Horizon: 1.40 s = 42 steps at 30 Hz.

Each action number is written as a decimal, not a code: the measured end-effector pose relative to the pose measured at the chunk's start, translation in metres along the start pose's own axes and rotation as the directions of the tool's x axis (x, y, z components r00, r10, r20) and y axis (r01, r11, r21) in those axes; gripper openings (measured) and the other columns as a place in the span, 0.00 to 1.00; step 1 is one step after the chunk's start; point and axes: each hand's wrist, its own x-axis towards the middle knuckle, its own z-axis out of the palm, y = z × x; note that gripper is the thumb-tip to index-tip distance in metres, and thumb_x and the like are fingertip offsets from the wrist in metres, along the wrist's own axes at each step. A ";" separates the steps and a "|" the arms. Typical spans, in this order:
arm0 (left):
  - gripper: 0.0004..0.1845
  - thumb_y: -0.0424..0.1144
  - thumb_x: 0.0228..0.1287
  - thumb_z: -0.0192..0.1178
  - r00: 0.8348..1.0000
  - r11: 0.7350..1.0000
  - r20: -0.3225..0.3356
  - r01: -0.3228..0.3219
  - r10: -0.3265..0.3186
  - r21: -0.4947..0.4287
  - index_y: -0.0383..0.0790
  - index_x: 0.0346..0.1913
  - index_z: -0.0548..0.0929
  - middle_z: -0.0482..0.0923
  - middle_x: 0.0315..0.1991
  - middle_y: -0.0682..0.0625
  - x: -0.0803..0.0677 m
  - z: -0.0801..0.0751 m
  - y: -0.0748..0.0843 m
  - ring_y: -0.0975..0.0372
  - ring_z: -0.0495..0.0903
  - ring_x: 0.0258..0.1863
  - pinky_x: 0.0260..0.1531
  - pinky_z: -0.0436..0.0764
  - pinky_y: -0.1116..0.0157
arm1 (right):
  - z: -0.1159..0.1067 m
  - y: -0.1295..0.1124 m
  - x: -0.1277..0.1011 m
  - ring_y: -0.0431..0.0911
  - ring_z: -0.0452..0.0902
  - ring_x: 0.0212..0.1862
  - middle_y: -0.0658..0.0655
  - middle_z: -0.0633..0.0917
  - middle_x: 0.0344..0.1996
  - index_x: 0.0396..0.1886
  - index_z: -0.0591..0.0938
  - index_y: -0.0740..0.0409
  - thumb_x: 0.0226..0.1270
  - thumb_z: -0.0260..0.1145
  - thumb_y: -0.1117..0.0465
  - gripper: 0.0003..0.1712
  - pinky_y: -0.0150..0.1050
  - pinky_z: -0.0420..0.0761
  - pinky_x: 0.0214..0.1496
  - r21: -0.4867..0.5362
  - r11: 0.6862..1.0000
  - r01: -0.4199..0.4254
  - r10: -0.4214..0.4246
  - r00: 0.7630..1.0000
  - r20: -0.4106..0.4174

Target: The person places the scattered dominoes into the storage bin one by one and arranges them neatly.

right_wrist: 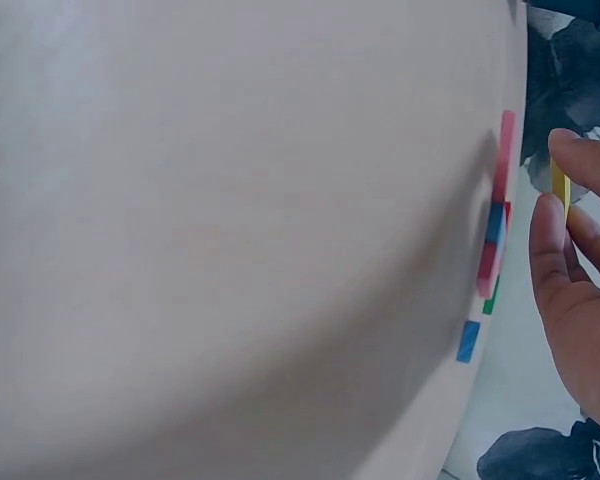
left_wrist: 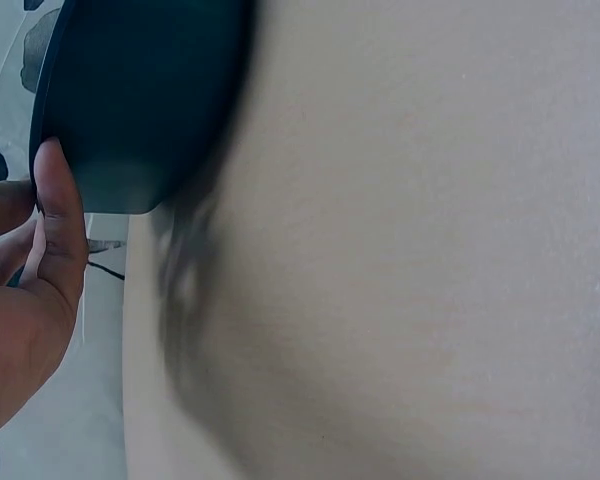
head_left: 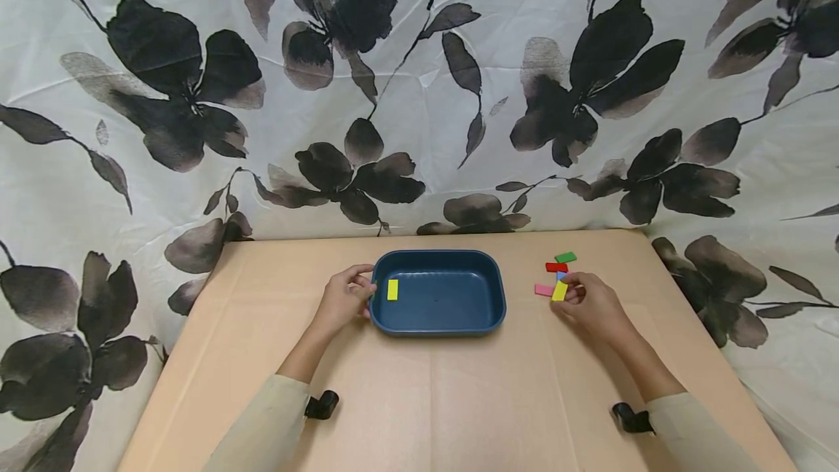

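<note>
A dark blue rectangular tray (head_left: 452, 308) stands on the table, with a yellow block (head_left: 392, 290) lying inside near its left end. At the tray's left side my left hand (head_left: 346, 297) grips the rim between thumb and fingers; the thumb (left_wrist: 60, 205) presses against the outer wall in the left wrist view. To the right, my right hand (head_left: 598, 306) pinches another yellow block (head_left: 559, 291) between thumb and fingertips, held above the tabletop. Close by lie a pink block (head_left: 543, 290), a red block (head_left: 556, 267) and a green block (head_left: 566, 257), while a blue one (head_left: 561, 276) is partly hidden.
The table (head_left: 432, 399) has a tan cover. Behind it hangs a white cloth (head_left: 459, 130) printed with dark flowers. In the right wrist view, another blue block (right_wrist: 468, 341) lies apart from the cluster, near the table's edge.
</note>
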 end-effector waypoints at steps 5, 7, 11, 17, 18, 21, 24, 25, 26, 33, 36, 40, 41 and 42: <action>0.22 0.26 0.71 0.61 1.000 1.000 0.002 -0.002 0.002 0.012 0.34 0.66 0.78 0.75 0.40 0.41 0.001 0.000 0.000 0.62 0.77 0.19 0.21 0.89 0.57 | -0.001 -0.009 0.002 0.52 0.80 0.44 0.63 0.80 0.46 0.58 0.79 0.68 0.58 0.80 0.62 0.30 0.21 0.81 0.38 0.000 0.999 0.039 -0.039 0.999 -0.016; 0.22 0.26 0.71 0.61 1.000 1.000 0.002 0.001 -0.001 0.019 0.35 0.66 0.78 0.75 0.40 0.42 0.001 0.000 0.000 0.62 0.77 0.19 0.22 0.90 0.56 | -0.001 -0.012 0.003 0.53 0.80 0.44 0.63 0.80 0.47 0.59 0.79 0.68 0.59 0.80 0.62 0.31 0.21 0.81 0.38 0.000 0.999 0.033 -0.033 0.999 -0.017; 0.22 0.26 0.71 0.61 1.000 1.000 -0.003 0.000 0.000 0.020 0.35 0.66 0.78 0.75 0.39 0.42 0.000 0.000 0.000 0.61 0.78 0.19 0.22 0.90 0.53 | 0.000 -0.019 0.005 0.53 0.79 0.45 0.64 0.80 0.47 0.60 0.78 0.67 0.60 0.79 0.62 0.31 0.20 0.82 0.40 0.000 1.000 0.023 -0.023 1.000 -0.021; 0.22 0.26 0.70 0.61 1.000 1.000 0.000 -0.001 0.001 0.013 0.35 0.66 0.78 0.75 0.39 0.43 -0.001 0.000 -0.003 0.60 0.78 0.20 0.23 0.90 0.53 | 0.000 -0.030 0.008 0.49 0.81 0.41 0.62 0.81 0.44 0.58 0.80 0.66 0.57 0.81 0.62 0.31 0.19 0.81 0.38 0.013 0.996 0.088 -0.088 0.995 -0.036; 0.22 0.26 0.70 0.62 1.000 1.000 0.001 -0.001 0.001 0.014 0.35 0.66 0.78 0.75 0.39 0.43 -0.001 0.000 -0.003 0.60 0.78 0.19 0.23 0.90 0.53 | 0.000 -0.033 0.008 0.48 0.81 0.41 0.61 0.81 0.44 0.58 0.80 0.65 0.57 0.81 0.62 0.31 0.19 0.81 0.38 0.013 0.994 0.105 -0.104 0.994 -0.038; 0.22 0.26 0.70 0.61 1.000 1.000 0.002 -0.002 0.002 0.017 0.35 0.66 0.78 0.75 0.39 0.43 -0.001 0.000 -0.003 0.59 0.78 0.20 0.23 0.90 0.53 | 0.000 -0.039 0.011 0.47 0.81 0.39 0.59 0.82 0.41 0.57 0.81 0.64 0.56 0.81 0.63 0.29 0.20 0.81 0.39 0.013 0.989 0.150 -0.149 0.988 -0.038; 0.22 0.26 0.71 0.61 1.000 1.000 -0.002 0.000 0.000 0.018 0.35 0.66 0.78 0.75 0.39 0.43 -0.001 0.000 -0.003 0.59 0.78 0.19 0.23 0.90 0.53 | 0.001 -0.046 0.015 0.46 0.82 0.39 0.58 0.82 0.40 0.56 0.81 0.63 0.56 0.81 0.64 0.28 0.20 0.81 0.39 0.015 0.986 0.167 -0.166 0.985 -0.039; 0.22 0.26 0.70 0.62 1.000 1.000 -0.004 0.001 -0.001 0.018 0.35 0.66 0.78 0.75 0.39 0.43 -0.001 0.000 -0.003 0.59 0.78 0.19 0.23 0.90 0.53 | 0.001 -0.049 0.016 0.46 0.82 0.38 0.58 0.82 0.40 0.55 0.81 0.63 0.56 0.81 0.64 0.28 0.20 0.81 0.39 0.017 0.985 0.174 -0.173 0.984 -0.039; 0.22 0.26 0.70 0.62 1.000 1.000 -0.005 0.002 -0.002 0.016 0.35 0.66 0.78 0.75 0.39 0.43 -0.001 0.000 -0.003 0.59 0.78 0.19 0.23 0.90 0.53 | 0.001 -0.053 0.018 0.46 0.82 0.38 0.58 0.82 0.40 0.55 0.81 0.62 0.56 0.81 0.64 0.28 0.21 0.81 0.39 0.022 0.984 0.179 -0.178 0.983 -0.038; 0.22 0.26 0.70 0.61 1.000 1.000 -0.020 0.003 -0.003 0.015 0.35 0.66 0.78 0.76 0.39 0.43 0.002 0.002 -0.001 0.61 0.77 0.19 0.22 0.90 0.53 | 0.004 -0.080 0.035 0.49 0.82 0.39 0.60 0.82 0.42 0.53 0.81 0.64 0.54 0.82 0.66 0.27 0.23 0.83 0.40 0.088 0.962 0.258 -0.257 0.966 -0.021; 0.22 0.26 0.71 0.61 1.000 1.000 -0.026 0.005 -0.004 0.018 0.35 0.66 0.78 0.75 0.39 0.43 0.004 0.004 -0.001 0.61 0.77 0.19 0.22 0.90 0.54 | 0.008 -0.092 0.042 0.49 0.81 0.40 0.60 0.81 0.43 0.54 0.81 0.64 0.54 0.82 0.66 0.28 0.24 0.84 0.41 0.107 0.957 0.270 -0.272 0.962 0.000; 0.22 0.26 0.71 0.62 1.000 1.000 -0.031 0.004 -0.003 0.017 0.35 0.66 0.78 0.75 0.39 0.43 0.006 0.005 -0.002 0.61 0.77 0.19 0.21 0.90 0.57 | 0.013 -0.106 0.049 0.48 0.81 0.41 0.59 0.81 0.43 0.55 0.81 0.62 0.55 0.82 0.65 0.28 0.27 0.85 0.43 0.106 0.954 0.281 -0.286 0.957 0.035; 0.22 0.26 0.71 0.61 1.000 1.000 -0.030 0.001 0.000 0.017 0.35 0.66 0.78 0.75 0.39 0.43 0.007 0.005 -0.002 0.61 0.77 0.19 0.21 0.89 0.57 | 0.015 -0.110 0.050 0.48 0.81 0.41 0.58 0.81 0.43 0.56 0.81 0.62 0.55 0.82 0.65 0.28 0.28 0.86 0.43 0.110 0.952 0.284 -0.291 0.956 0.043; 0.22 0.25 0.71 0.61 1.000 1.000 -0.029 -0.003 0.004 0.017 0.34 0.66 0.78 0.75 0.39 0.43 0.007 0.006 -0.002 0.61 0.77 0.19 0.20 0.89 0.58 | 0.016 -0.113 0.052 0.48 0.81 0.41 0.58 0.81 0.44 0.56 0.81 0.62 0.55 0.82 0.65 0.28 0.29 0.87 0.44 0.111 0.952 0.286 -0.293 0.954 0.055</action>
